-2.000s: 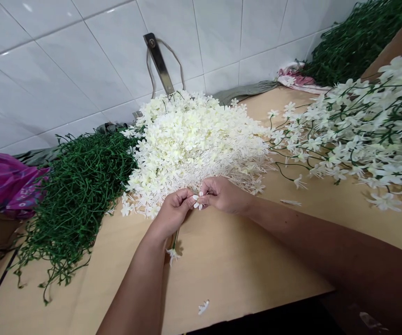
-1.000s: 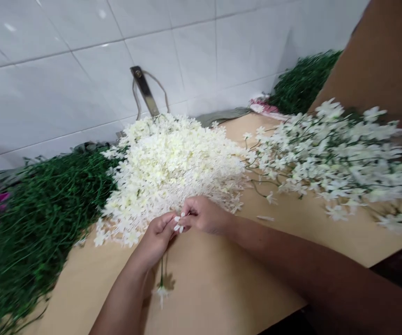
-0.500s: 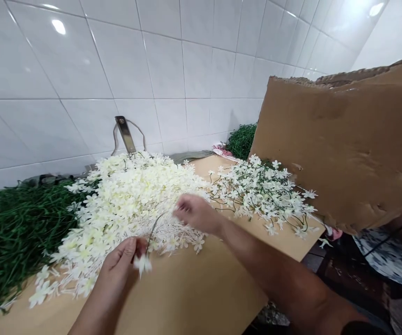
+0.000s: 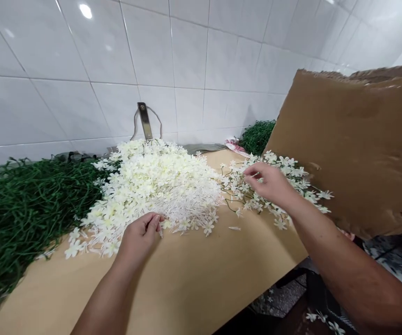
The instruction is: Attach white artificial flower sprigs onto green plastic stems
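My left hand (image 4: 141, 236) is at the front edge of a big heap of loose white artificial flowers (image 4: 145, 172). Its thumb and fingers are pinched together, and a small white flower part shows at the tips. Over at the right, my right hand (image 4: 269, 182) is above a smaller pile of white flowers on green stems (image 4: 290, 167). Its thumb and forefinger are bent with a gap between them, and I see nothing held there. The hand hides part of that pile.
Green plastic stems (image 4: 40, 200) are heaped at the left, with another green bunch (image 4: 257, 136) by the wall. A large cardboard sheet (image 4: 351, 153) leans on the right. One loose white piece (image 4: 235, 228) lies on the brown board (image 4: 187, 279). Flowers (image 4: 326, 321) lie below its edge.
The green stem with a white flower has left my hands. My right hand has moved right to the stemmed pile, my left to the heap's edge. The view has shifted.
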